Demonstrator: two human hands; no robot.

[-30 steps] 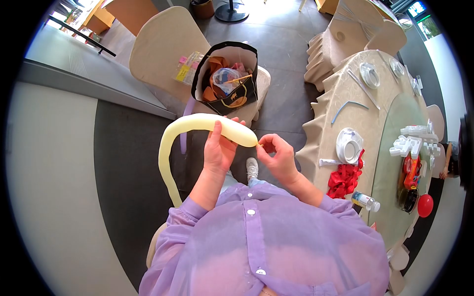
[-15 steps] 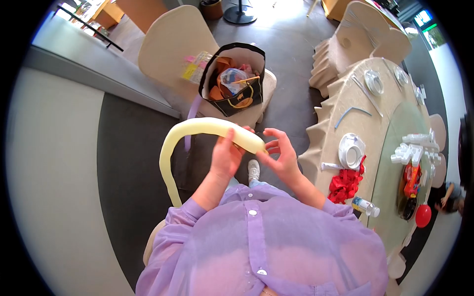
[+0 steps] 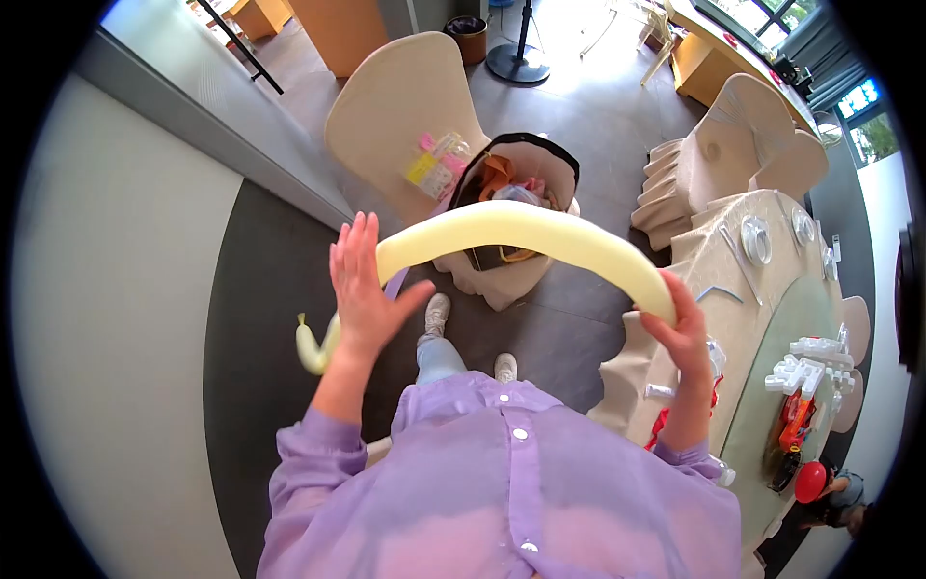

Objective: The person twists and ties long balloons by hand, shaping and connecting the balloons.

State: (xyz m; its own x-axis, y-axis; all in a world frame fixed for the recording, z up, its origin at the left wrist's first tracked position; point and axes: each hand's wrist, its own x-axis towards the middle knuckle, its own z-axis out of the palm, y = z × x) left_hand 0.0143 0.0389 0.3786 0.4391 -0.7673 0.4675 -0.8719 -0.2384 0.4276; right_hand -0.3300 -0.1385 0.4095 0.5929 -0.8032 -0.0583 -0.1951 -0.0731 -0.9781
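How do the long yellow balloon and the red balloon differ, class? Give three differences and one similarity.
Shape: the yellow balloon is a long, curved tube; the red balloon is rounded.
Colour: the yellow balloon is pale, the red balloon vivid.
Holding: the right hand grasps the yellow balloon near one end; neither hand holds the red balloon.
Shared: both look inflated.

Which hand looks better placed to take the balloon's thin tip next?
Left, I'd judge: the left grip is open and nearer the thin tip. The right grip holds the opposite end of the yellow modelling balloon.
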